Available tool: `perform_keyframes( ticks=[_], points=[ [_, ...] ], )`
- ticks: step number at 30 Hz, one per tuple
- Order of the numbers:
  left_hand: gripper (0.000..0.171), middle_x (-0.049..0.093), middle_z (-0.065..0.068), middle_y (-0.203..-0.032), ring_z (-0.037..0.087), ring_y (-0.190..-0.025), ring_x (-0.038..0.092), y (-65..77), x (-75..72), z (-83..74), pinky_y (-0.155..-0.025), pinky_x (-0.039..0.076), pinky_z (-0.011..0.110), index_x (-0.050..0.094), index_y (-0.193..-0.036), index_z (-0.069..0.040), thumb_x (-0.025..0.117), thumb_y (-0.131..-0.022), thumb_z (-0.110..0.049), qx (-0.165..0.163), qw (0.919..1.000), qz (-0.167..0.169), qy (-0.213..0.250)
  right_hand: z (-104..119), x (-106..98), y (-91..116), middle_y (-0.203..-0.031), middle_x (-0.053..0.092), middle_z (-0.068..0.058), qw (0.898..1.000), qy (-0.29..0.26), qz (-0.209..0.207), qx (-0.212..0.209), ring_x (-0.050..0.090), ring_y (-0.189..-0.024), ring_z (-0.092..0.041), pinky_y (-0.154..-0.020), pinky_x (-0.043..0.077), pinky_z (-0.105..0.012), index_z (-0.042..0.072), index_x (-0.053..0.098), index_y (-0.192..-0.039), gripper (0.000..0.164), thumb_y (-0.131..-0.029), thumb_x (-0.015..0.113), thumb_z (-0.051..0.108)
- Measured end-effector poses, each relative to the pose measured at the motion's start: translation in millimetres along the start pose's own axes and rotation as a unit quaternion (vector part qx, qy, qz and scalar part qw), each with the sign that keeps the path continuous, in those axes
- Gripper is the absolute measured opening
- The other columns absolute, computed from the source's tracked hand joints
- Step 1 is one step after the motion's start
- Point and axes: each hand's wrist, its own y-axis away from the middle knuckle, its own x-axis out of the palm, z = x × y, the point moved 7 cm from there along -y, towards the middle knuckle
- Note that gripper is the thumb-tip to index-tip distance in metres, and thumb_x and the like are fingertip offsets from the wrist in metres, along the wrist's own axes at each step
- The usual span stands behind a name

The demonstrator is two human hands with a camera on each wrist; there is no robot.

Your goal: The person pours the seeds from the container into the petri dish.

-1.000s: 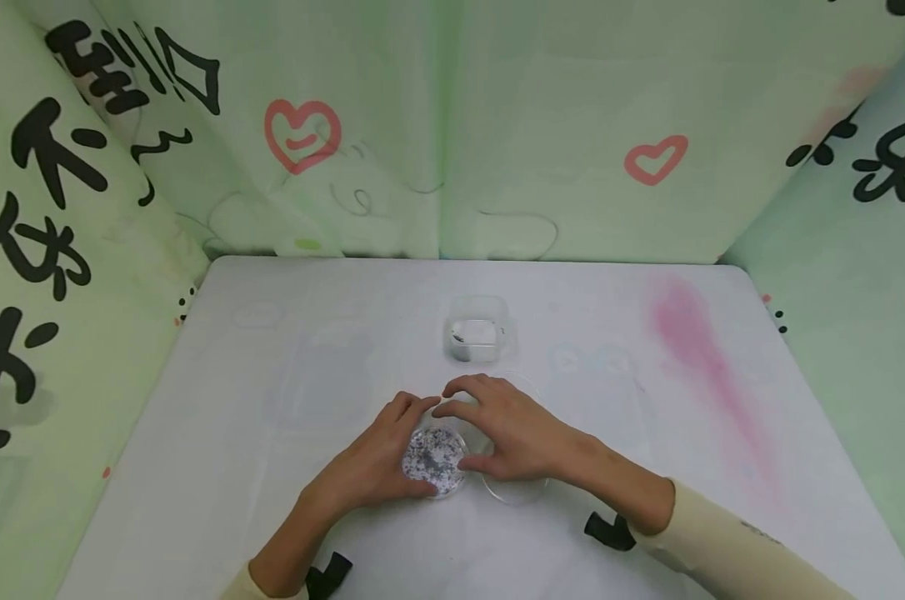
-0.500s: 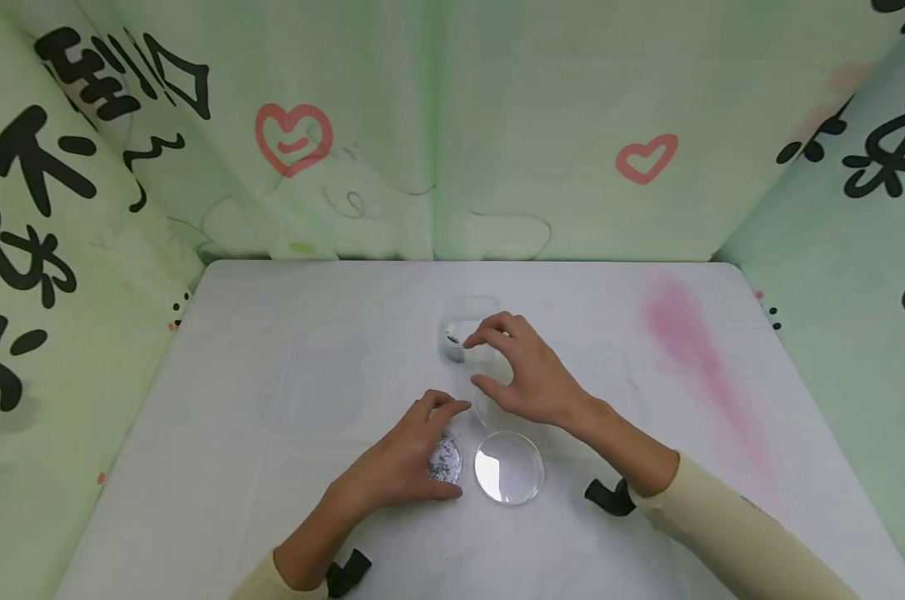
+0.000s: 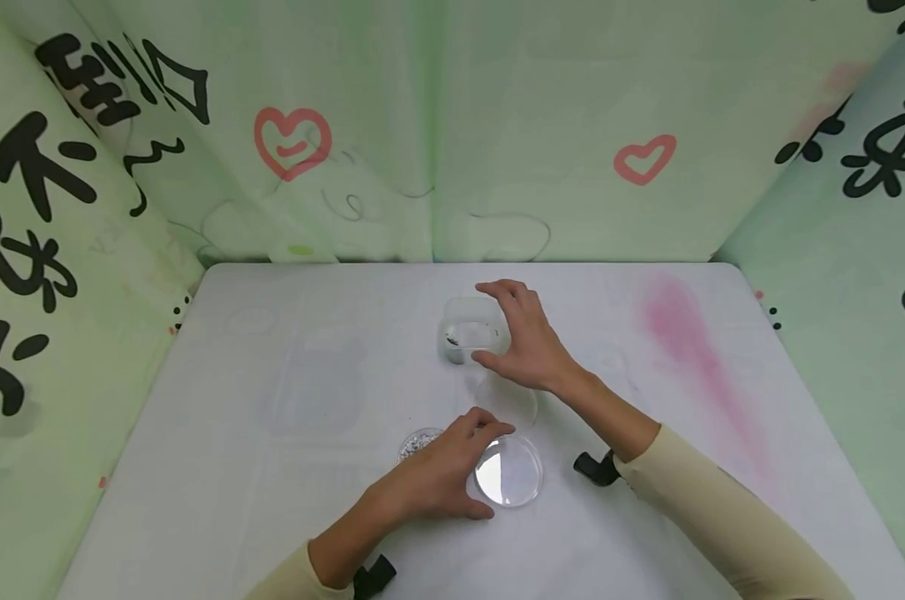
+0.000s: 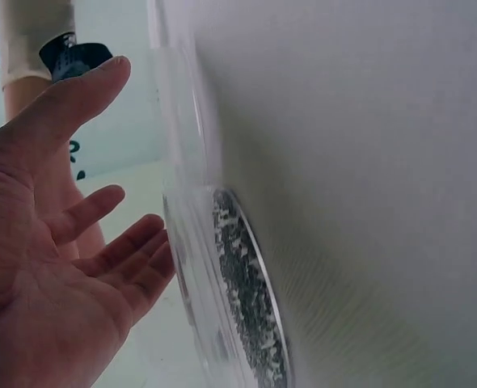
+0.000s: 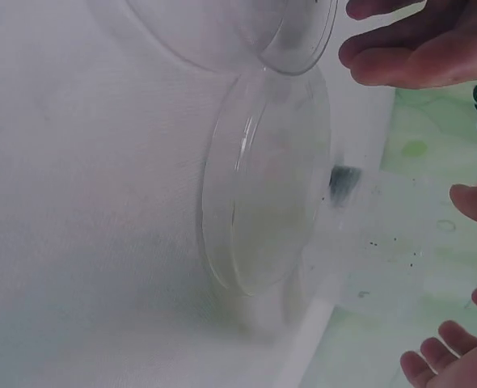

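In the head view my left hand (image 3: 452,471) hovers with fingers and thumb spread at the near edge of a clear round petri dish (image 3: 514,479). Behind that hand shows part of a petri dish with dark-and-white speckled contents (image 3: 417,443); the left wrist view shows the same speckled dish (image 4: 251,299) beside the fingers. My right hand (image 3: 527,337) reaches out with fingers extended over the right side of a small clear square container (image 3: 467,310), thumb near its front. Nothing is gripped by either hand.
Another clear round dish (image 3: 512,400) lies between the container and the near dish, seen close up in the right wrist view. The white tabletop (image 3: 332,333) bears a pink stain (image 3: 685,333) at right. A green curtain (image 3: 542,125) with drawn hearts stands behind.
My right hand has moved away from the speckled dish, up to the square container. My left hand has left the speckled dish and shifted right to the clear one.
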Motion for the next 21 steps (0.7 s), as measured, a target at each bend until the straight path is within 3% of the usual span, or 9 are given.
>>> perform_keyframes(
  ticks=[13,21],
  points=[
    [0.101,0.037,0.003,-0.134,0.014,-0.12,0.044,-2.8,9.8,-7.4,-0.097,0.043,0.024,0.036,-0.145,-0.016,0.09,-0.061,-0.032,0.011,0.9996,-0.005,-0.027,-15,17,-9,-0.151,0.03,-0.005,0.997,-0.016,0.066,0.037,0.034,-0.136,-0.025,-0.105,0.035,-0.049,0.021,0.023,-0.152,0.099,-0.072,0.081,0.035],
    [0.099,0.039,0.002,-0.132,0.011,-0.118,0.045,-2.7,11.6,-7.3,-0.097,0.042,0.022,0.035,-0.146,-0.013,0.088,-0.064,-0.031,0.018,0.9991,-0.01,-0.037,-18,22,-13,-0.15,0.033,-0.006,0.995,-0.022,0.081,0.055,0.036,-0.135,-0.026,-0.105,0.036,-0.049,0.02,0.024,-0.151,0.099,-0.073,0.082,0.033]
  ],
)
